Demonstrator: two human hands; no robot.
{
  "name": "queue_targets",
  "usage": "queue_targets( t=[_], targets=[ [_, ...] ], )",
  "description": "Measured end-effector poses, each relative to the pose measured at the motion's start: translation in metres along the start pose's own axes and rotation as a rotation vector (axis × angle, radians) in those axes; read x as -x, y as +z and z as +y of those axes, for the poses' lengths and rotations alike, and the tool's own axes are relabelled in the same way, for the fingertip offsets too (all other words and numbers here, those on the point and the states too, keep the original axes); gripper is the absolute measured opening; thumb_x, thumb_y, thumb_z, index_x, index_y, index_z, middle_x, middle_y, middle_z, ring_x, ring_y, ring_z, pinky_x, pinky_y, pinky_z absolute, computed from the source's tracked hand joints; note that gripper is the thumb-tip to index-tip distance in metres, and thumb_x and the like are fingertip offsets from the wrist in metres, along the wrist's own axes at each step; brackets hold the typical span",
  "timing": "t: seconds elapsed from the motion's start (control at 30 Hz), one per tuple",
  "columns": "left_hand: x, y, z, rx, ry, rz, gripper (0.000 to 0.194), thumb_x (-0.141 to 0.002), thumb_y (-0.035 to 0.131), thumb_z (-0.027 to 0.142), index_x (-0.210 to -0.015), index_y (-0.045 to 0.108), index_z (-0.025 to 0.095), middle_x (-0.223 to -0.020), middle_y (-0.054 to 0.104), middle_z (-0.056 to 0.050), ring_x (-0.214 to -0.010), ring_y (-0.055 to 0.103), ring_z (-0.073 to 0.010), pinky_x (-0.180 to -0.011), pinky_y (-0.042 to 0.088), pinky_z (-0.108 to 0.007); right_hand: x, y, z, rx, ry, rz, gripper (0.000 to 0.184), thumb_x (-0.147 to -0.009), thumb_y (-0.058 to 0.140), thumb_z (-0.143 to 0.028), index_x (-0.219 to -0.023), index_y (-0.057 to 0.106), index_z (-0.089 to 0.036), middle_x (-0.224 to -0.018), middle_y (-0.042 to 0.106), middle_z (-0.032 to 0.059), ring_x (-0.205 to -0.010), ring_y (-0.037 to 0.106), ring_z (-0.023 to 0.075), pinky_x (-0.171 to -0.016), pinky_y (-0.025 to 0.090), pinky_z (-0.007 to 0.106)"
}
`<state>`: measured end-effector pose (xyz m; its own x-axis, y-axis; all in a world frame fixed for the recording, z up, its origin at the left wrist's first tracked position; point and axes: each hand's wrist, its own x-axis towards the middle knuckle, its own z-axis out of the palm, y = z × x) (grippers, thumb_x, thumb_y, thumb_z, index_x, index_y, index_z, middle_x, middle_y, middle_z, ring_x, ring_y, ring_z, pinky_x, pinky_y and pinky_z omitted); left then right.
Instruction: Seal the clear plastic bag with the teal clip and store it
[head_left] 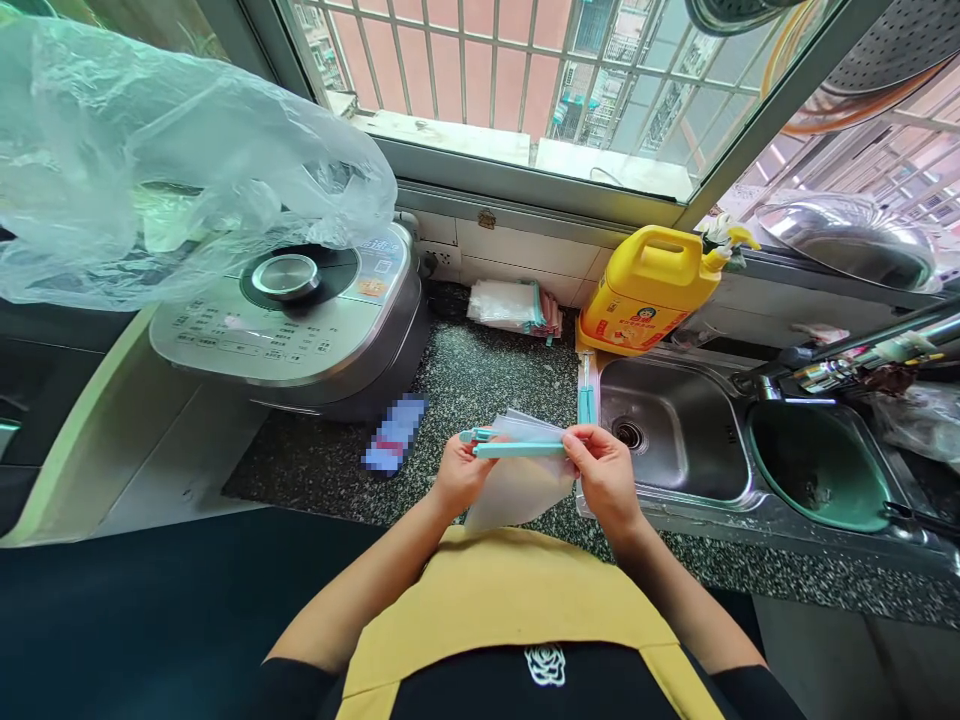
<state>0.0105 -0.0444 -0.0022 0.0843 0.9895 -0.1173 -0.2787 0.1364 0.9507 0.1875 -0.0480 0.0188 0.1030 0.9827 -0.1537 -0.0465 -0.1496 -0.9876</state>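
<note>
In front of my apron, both hands hold a few translucent zip bags with teal strips along their top edges. My left hand is closed around the left end of the strips. Thumb and fingers of my right hand pinch the right end. The bags fan out slightly, their frosted sheets hanging below the strips toward the apron. Beyond my hands, a stack of similar clear bags with teal and pink edges lies against the tiled wall. More teal strips lie at the left rim of the sink.
A rice cooker stands left under a large plastic bag. A blurred phone-sized item lies near it. A yellow jug stands behind the steel sink; a green basin and a faucet are at right.
</note>
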Motion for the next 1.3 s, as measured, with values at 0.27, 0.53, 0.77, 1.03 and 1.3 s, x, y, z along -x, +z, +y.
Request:
queue_targets(
  t=[0.27,0.53,0.77,1.03,1.3],
  targets=[
    [0.006,-0.012,-0.001,0.177,0.087,-0.001,0.048,-0.060,0.071,0.054,-0.090,0.067,0.016,-0.077,0.066,-0.005,-0.071,0.059,-0.0176,-0.072,0.046,-0.029,0.001,-0.003,-0.003,0.089,-0.130,0.077,0.022,-0.072,0.066,-0.041,-0.071,0.063,-0.019,-0.055,0.054,-0.0032,-0.045,0.044,0.0082,-0.042,0.038,0.021],
    [0.004,-0.005,0.008,0.077,-0.043,0.145,0.037,-0.059,0.077,0.041,-0.083,0.065,0.016,-0.070,0.062,0.000,-0.061,0.054,-0.0102,-0.060,0.043,-0.020,0.000,-0.004,-0.004,0.227,-0.289,0.017,0.014,-0.077,0.061,-0.033,-0.075,0.066,-0.020,-0.076,0.067,0.0036,-0.071,0.060,0.0160,-0.063,0.048,0.027],
    [0.006,0.000,0.016,0.103,-0.053,0.114,0.033,-0.057,0.079,0.040,-0.078,0.068,0.016,-0.069,0.065,-0.001,-0.062,0.057,-0.0119,-0.061,0.045,-0.022,0.000,-0.012,-0.004,0.281,-0.295,-0.015,0.019,-0.078,0.061,-0.038,-0.082,0.064,-0.020,-0.076,0.065,0.0033,-0.066,0.057,0.0150,-0.057,0.046,0.025],
    [0.010,-0.003,0.020,-0.073,0.169,0.057,0.018,-0.064,0.077,0.033,-0.078,0.074,0.021,-0.076,0.061,-0.002,-0.074,0.054,-0.0139,-0.073,0.043,-0.026,-0.006,-0.025,-0.017,0.420,-0.456,-0.210,0.014,-0.077,0.066,-0.033,-0.074,0.066,-0.020,-0.073,0.063,0.0029,-0.068,0.057,0.0159,-0.064,0.045,0.028],
    [0.010,-0.004,0.022,-0.090,0.162,0.048,0.019,-0.062,0.078,0.036,-0.075,0.076,0.022,-0.070,0.059,-0.002,-0.071,0.051,-0.0148,-0.070,0.042,-0.028,-0.009,-0.029,-0.021,0.476,-0.467,-0.279,0.014,-0.078,0.065,-0.035,-0.074,0.068,-0.022,-0.072,0.061,0.0030,-0.070,0.055,0.0169,-0.066,0.043,0.031]
  ],
)
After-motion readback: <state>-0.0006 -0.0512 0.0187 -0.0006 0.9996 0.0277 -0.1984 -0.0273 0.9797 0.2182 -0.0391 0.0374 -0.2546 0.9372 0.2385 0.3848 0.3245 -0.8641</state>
